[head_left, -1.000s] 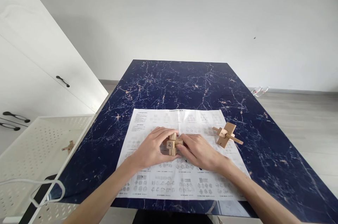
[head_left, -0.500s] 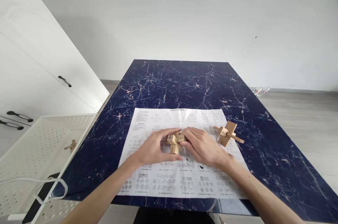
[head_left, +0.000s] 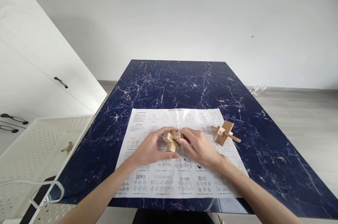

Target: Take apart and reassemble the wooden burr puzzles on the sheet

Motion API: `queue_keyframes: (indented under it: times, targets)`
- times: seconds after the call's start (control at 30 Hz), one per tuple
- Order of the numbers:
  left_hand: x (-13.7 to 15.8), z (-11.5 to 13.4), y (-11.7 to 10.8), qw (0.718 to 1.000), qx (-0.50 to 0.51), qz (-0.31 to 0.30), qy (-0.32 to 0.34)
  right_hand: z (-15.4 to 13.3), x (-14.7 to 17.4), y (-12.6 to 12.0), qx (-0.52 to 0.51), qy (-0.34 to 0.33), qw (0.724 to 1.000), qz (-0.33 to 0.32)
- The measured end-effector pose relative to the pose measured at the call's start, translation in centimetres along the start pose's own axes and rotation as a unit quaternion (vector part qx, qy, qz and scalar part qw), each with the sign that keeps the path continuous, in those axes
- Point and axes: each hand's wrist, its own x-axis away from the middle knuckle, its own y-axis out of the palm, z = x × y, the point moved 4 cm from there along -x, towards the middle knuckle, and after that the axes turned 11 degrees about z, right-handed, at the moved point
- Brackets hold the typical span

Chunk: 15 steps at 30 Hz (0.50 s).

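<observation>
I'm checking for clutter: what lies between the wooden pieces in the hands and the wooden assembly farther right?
The head view shows the right hand, then just a strip of the printed sheet.

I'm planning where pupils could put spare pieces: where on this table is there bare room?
The widest bare patch of table lies between the paper sheet and the far edge. Another lies between the loose wooden puzzle and the right edge. Mid-sheet is crowded: the left hand and right hand surround the held wooden puzzle.

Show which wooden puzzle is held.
The middle puzzle, held between the left hand and right hand; the far-right puzzle and far-left piece lie untouched.
</observation>
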Motion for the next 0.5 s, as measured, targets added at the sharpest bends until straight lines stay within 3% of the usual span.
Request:
queue_keyframes:
  times: [0.13,0.5]
  targets:
    - [-0.3,-0.1,-0.6,0.998,0.047,0.037,0.003,0.3,0.1,0.1,-0.016,0.035,0.999,0.031]
    - [-0.2,0.0,-0.7,0.997,0.063,0.035,0.018,-0.2,0.4,1.2,0.031,-0.043,0.998,0.032]
